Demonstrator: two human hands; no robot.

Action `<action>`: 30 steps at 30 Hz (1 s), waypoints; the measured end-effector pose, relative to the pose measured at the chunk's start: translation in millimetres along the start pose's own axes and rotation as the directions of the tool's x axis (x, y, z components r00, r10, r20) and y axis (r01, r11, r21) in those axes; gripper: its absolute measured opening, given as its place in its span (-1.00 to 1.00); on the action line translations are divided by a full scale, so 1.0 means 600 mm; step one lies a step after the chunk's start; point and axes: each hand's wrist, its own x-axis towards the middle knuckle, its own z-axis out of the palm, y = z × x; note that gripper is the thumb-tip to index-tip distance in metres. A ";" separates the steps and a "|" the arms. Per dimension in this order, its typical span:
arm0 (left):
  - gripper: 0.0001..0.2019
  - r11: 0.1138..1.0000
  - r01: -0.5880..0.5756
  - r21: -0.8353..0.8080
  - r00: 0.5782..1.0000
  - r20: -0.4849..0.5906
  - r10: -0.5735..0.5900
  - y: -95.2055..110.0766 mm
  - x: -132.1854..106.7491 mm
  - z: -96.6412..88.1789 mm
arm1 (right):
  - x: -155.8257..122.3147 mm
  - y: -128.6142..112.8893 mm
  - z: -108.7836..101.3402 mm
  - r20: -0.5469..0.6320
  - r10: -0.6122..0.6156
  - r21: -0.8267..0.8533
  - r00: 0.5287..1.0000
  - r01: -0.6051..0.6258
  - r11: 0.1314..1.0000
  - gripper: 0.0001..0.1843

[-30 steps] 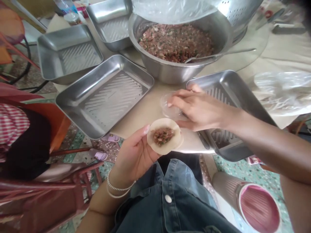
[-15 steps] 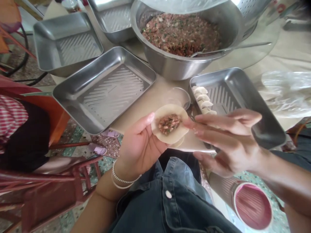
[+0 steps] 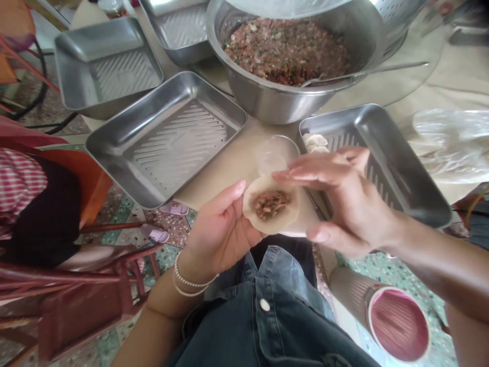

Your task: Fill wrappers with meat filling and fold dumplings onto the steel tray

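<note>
My left hand (image 3: 217, 229) cradles a round dumpling wrapper (image 3: 272, 205) with a dab of minced meat filling in its middle, fingers curled under it. My right hand (image 3: 344, 196) hovers just over the wrapper's far edge, fingers stretched out and together, fingertips touching the rim of the dough. A small clear dish (image 3: 275, 153) sits on the table right behind the wrapper. Folded dumplings (image 3: 315, 141) lie in the near-right metal tray (image 3: 401, 168), partly hidden by my right hand.
A large steel bowl of meat filling (image 3: 286, 51) with a spoon stands at the back. Three more metal trays (image 3: 164, 137) lie left of it. A plastic bag (image 3: 451, 142) sits at right, a pink bin (image 3: 397, 321) on the floor, red chairs at left.
My right hand left the small clear dish, swung out to the right, then came back over the wrapper's far edge. My left hand with the wrapper shifted slightly right.
</note>
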 end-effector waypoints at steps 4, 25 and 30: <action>-0.53 0.994 -0.103 0.020 0.992 -0.068 0.104 0.008 -0.012 -0.007 | 0.028 0.036 0.025 0.053 0.063 0.028 0.997 -0.065 0.998 -0.40; -0.40 0.999 -0.001 0.048 0.992 0.125 -0.005 -0.011 0.010 0.018 | -0.001 -0.028 0.022 0.055 -0.130 0.095 0.990 0.125 0.988 -0.43; -0.38 0.999 -0.021 0.047 0.997 0.078 0.017 -0.003 0.000 0.019 | -0.006 -0.036 0.024 0.061 -0.210 0.083 0.976 0.204 0.975 -0.42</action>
